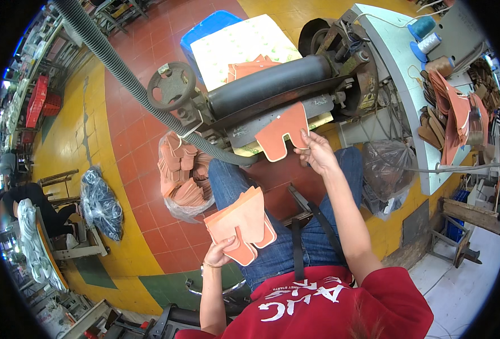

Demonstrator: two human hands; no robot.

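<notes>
In my left hand (219, 252) is a stack of orange leather pieces (238, 217) with a notched edge, held over my left thigh. The fingers are closed on its lower left side. My right hand (318, 153) pinches one similar orange leather piece (284, 129) by its right side. That single piece lies partly over the metal plate (241, 134) in front of a machine's black roller (270, 86), its notch facing me. Beyond the roller, more orange pieces (253, 68) rest on a pale board (227, 45).
A clear bag of orange pieces (182, 169) stands left of my knees, below a grey hose (109, 59). The machine's handwheel (171, 86) is near it. Thread spools (428, 45) and leather parts (450, 107) sit on a light table (383, 28) at right. Another person (32, 209) is far left.
</notes>
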